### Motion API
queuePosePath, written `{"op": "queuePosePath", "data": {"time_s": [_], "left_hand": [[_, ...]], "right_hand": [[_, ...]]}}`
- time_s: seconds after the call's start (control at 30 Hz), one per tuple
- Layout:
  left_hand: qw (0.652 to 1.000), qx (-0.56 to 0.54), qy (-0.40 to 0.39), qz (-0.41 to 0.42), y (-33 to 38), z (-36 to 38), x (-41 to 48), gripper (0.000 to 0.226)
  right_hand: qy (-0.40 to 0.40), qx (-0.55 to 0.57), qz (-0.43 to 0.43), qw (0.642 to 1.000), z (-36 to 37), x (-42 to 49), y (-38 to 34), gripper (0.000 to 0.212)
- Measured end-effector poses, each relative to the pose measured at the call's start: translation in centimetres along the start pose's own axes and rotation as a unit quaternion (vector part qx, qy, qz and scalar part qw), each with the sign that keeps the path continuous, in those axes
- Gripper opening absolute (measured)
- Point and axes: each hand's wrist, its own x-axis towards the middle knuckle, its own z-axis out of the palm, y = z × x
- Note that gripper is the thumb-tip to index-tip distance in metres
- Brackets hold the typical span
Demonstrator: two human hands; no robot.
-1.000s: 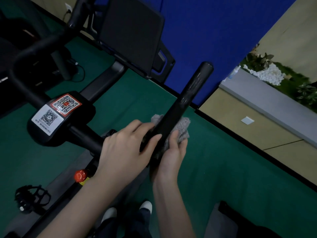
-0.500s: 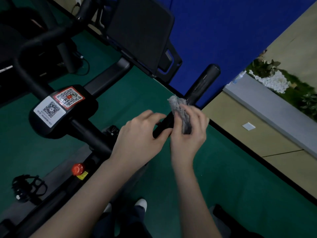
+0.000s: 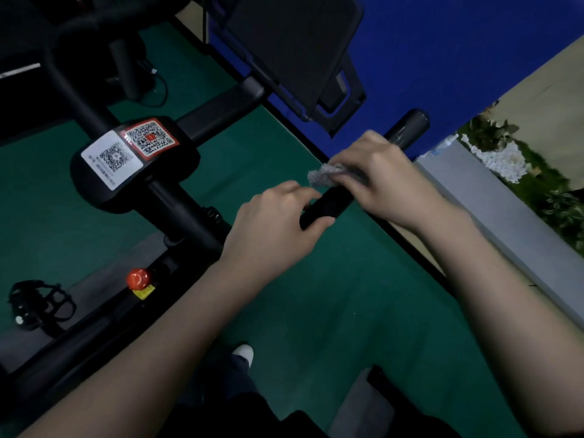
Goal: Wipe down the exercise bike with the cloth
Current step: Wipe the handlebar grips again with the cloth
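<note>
The right hand [image 3: 384, 181] wraps the cloth [image 3: 322, 176] round the bike's handlebar [image 3: 407, 126], fingers curled over it; the left hand [image 3: 275, 222] grips the bar just below. The cloth looks soft and light, so it is best kept bunched in the palm. The bar looks stiff and probably slick.

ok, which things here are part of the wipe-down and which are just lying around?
Job: cloth in right hand, handlebar gripped by left hand, plus the bike's pedal and red knob.
Just around: plants, grey ledge, blue wall, shoe.
</note>
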Motion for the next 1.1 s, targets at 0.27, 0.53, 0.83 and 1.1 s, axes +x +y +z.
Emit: {"op": "queuePosePath", "data": {"time_s": [0.27, 0.53, 0.83, 1.1], "left_hand": [[1.0, 0.007, -0.001, 0.011, -0.2, 0.1, -0.1, 0.036], [1.0, 0.024, -0.009, -0.001, -0.3, 0.1, -0.3, 0.038], [1.0, 0.017, -0.005, -0.018, 0.0, 0.0, 0.1, 0.036], [0.999, -0.049, -0.013, -0.002, 1.2, 0.6, 2.6, 0.045]], "right_hand": [[-0.104, -0.059, 0.033, 0.992, 0.0, 2.1, -2.0, 0.022], [-0.183, -0.151, 0.09, 0.967, -1.6, 4.1, -1.5, 0.018], [-0.063, -0.134, 0.023, 0.989, -0.9, 1.9, -0.2, 0.015], [0.359, -0.048, 0.101, 0.927, 3.7, -1.8, 1.6, 0.023]]}}
